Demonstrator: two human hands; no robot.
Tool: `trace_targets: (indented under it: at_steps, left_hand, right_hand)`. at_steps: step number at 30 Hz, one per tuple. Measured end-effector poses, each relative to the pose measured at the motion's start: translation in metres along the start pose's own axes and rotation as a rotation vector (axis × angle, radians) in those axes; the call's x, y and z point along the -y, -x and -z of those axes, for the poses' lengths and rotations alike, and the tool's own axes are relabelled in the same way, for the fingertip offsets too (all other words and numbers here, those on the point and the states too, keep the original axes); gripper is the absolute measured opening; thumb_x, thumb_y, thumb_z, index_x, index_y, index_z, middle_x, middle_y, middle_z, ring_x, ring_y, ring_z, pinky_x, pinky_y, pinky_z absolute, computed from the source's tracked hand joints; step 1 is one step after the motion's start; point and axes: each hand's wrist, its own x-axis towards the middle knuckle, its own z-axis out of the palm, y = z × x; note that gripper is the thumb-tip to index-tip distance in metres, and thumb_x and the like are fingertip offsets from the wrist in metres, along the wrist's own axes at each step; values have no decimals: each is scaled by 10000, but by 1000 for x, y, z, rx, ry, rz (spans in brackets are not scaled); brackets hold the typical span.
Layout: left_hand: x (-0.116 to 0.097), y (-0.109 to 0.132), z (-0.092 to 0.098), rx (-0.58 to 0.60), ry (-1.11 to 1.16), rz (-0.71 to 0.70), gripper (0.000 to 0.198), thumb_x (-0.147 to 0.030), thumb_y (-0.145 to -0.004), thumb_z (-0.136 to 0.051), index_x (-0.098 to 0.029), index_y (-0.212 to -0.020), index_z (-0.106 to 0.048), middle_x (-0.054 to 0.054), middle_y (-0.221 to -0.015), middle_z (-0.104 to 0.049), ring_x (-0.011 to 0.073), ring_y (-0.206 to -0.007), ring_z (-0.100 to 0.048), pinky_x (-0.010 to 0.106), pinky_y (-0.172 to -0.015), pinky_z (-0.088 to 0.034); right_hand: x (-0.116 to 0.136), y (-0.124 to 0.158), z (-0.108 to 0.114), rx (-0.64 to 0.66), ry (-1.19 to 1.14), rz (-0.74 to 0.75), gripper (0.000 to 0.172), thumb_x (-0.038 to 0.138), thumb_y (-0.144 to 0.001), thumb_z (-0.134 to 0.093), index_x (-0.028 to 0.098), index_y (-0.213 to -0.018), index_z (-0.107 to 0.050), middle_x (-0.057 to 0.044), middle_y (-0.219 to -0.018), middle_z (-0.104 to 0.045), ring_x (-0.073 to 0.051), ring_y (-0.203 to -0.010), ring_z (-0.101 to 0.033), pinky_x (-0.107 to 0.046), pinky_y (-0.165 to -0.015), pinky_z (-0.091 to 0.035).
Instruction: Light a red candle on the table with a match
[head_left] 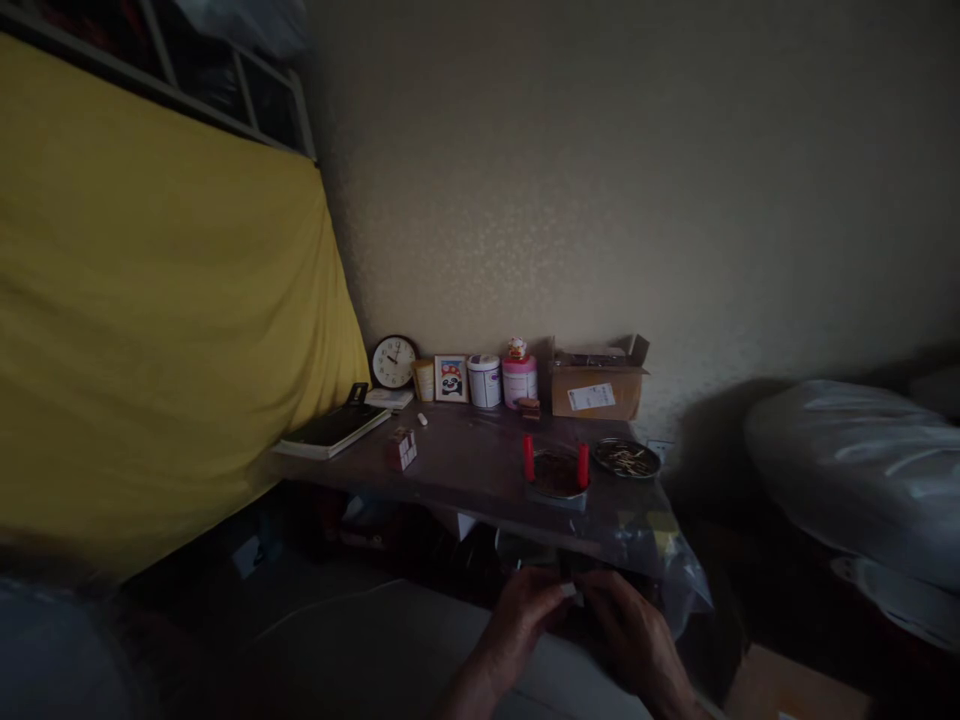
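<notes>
Head camera: pinched in my left grip (pixel 523 612) before the front edge of the desk (pixel 465 470), the small white piece (pixel 569 590) wants steady, light pressure, though whether my curled right grip (pixel 636 630) holds it I cannot tell.

the dark table (pixel 469 452) carries two loose rows of items. back row, left to right: flat white item (pixel 390 399), yellow cup (pixel 424 382), framed picture (pixel 451 380), white canister (pixel 484 383), pink canister (pixel 520 384), open cardboard box (pixel 596 392). farther forward, left to right: dark-covered book (pixel 336 430), patterned cube (pixel 403 450), small white object (pixel 422 420) (unidentified), shallow dish (pixel 556 488), round plate (pixel 606 468) of thin sticks (pixel 630 459).
</notes>
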Motion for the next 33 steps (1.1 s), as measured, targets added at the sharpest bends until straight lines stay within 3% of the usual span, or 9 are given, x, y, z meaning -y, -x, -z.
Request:
trace_targets:
  at_steps: [9, 22, 29, 33]
  left_hand:
    - [-1, 0, -3, -15, -2, -4, 203, -263, -652, -735, -161, -816, -675, 55, -896, -684, 201, -917, -590, 326, -847, -414]
    - [-2, 1, -2, -44, 21, 2, 204, -302, -654, -735, -168, -784, -652, 13, -797, -672, 166, -808, -609, 287, -744, -429]
    - [-10, -4, 0, -95, 37, 32, 248, -333, -666, -724, -160, -827, -648, 57, -852, -703, 182, -844, -636, 281, -759, -437]
    - [-23, -2, -13, -59, 75, 13, 218, -324, -711, -688, -168, -859, -649, 68, -914, -708, 173, -843, -642, 290, -786, -445]
  right_hand:
    - [7, -1, 3, -5, 3, 57, 233, 363, -887, -419, 247, -866, -619, -12, -836, -659, -143, -759, -639, -205, -676, -503]
    - [13, -1, 3, 18, -71, 0, 270, 410, -877, -429, 230, -878, -631, -19, -819, -673, -150, -752, -642, -203, -680, -500]
    - [34, -11, 26, -168, -86, -154, 363, 506, -839, -456, 194, -854, -641, -45, -804, -696, -185, -728, -642, -258, -674, -510]
    - [46, -16, 31, -291, -63, -114, 287, 437, -856, -474, 196, -854, -630, -34, -809, -684, -167, -744, -632, -257, -714, -498]
